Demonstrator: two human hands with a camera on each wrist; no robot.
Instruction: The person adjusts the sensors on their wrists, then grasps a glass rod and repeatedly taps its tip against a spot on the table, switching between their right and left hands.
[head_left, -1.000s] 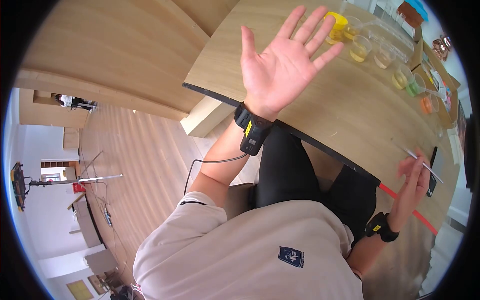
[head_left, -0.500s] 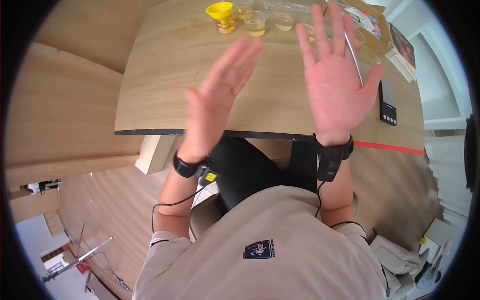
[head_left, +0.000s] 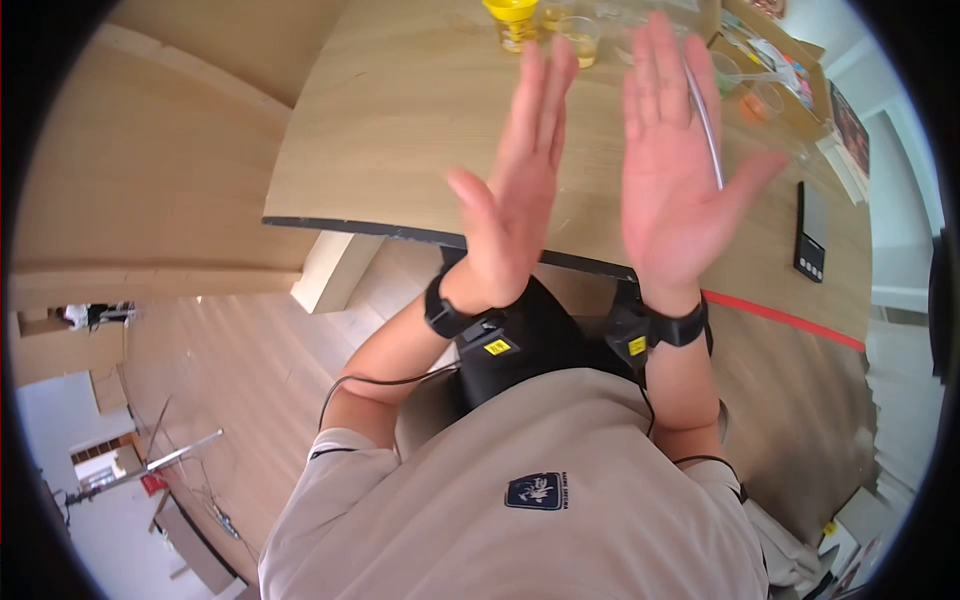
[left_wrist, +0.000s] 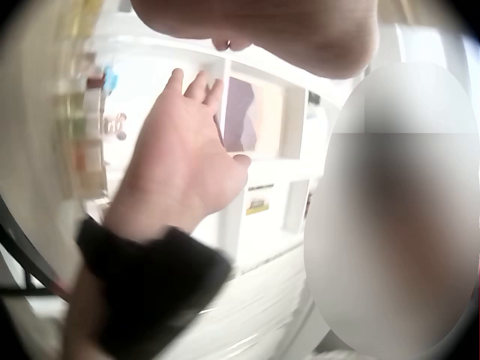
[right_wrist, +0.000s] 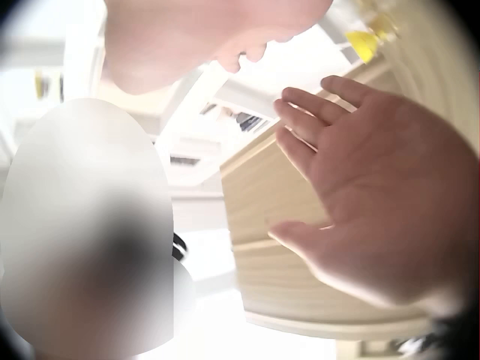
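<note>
Both hands are raised over the front of the table in the head view. My left hand (head_left: 515, 190) has straight fingers and its thumb stands apart; it holds nothing. Beside it, a gap away, my right hand (head_left: 668, 175) shows its palm, with fingers straight and thumb spread outward. A thin silver rod (head_left: 706, 130) lies along the right index finger, its lower end near the base of the thumb. The left wrist view shows the right hand (left_wrist: 176, 157) upright, and the right wrist view shows the left hand (right_wrist: 390, 187) with fingers extended.
Beyond the hands stand a yellow-topped cup (head_left: 515, 32), a clear cup of pale yellow liquid (head_left: 580, 48) and an orange one (head_left: 762, 102). A small digital scale (head_left: 812, 235) lies at the right. An open cardboard box (head_left: 815, 60) sits at the far right of the wooden table (head_left: 400, 150).
The right hand, earlier gripping the rod low at the right, has risen beside the left hand and its fingers have straightened. The left hand has turned and moved closer to it.
</note>
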